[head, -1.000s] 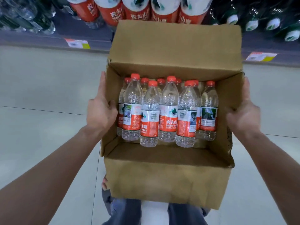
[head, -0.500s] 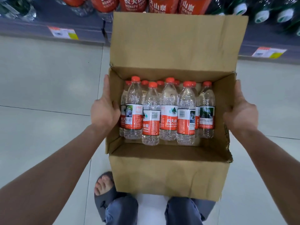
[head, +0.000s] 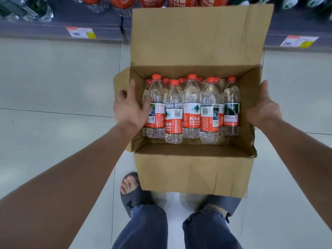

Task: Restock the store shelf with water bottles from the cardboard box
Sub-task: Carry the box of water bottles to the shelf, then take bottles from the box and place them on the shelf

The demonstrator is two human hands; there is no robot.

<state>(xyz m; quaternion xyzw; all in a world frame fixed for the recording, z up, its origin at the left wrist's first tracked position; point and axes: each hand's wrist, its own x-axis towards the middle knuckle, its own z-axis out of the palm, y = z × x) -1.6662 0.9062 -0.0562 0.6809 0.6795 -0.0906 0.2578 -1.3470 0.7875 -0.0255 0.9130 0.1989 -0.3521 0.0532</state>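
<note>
A person's left grip (head: 128, 109) hangs open, fingers spread, over the left flap of a brown cardboard box (head: 194, 173). Its thumb is just beside the nearest of the clear plastic water bottles (head: 191, 112) with red caps and red-and-white labels, which stand upright inside, between the two grips. The right grip (head: 263, 110) rests against the box's right wall; its fingers are hidden, so whether they curl cannot be told. Beyond both grips runs a grey store shelf (head: 45, 30) of red-labelled bottles.

bottles (head: 191, 108) in box (head: 194, 173); shelf (head: 53, 30) behind box; feet (head: 132, 189) before box
</note>
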